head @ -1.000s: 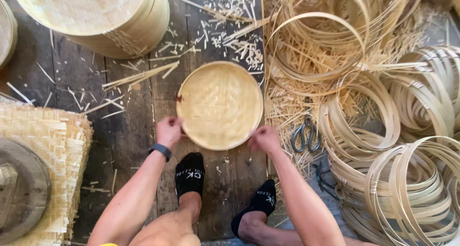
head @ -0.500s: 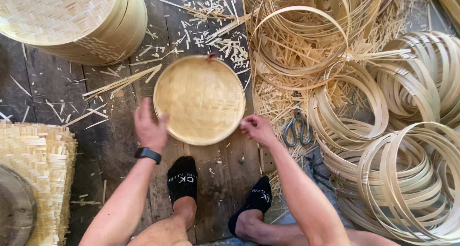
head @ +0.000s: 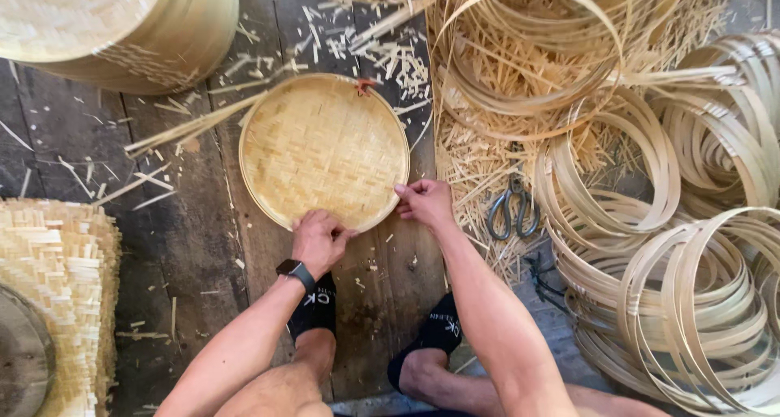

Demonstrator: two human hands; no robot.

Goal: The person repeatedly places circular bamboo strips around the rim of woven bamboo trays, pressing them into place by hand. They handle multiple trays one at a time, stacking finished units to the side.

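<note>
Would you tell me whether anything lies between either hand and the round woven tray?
Nothing visible does: the left hand and right hand both already touch the tray at its near rim.

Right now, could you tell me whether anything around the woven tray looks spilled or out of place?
Bamboo offcuts lie strewn over the plank floor above the round woven tray, and shears sit half buried in loose strips. The tray itself looks intact under the left hand and right hand.

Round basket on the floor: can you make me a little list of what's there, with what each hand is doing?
Thing: round woven bamboo tray, flat on the plank floor
Left hand: grips the near rim
Right hand: pinches the right rim
Beside: scissors on shavings
Right side: bamboo hoops piled
</note>
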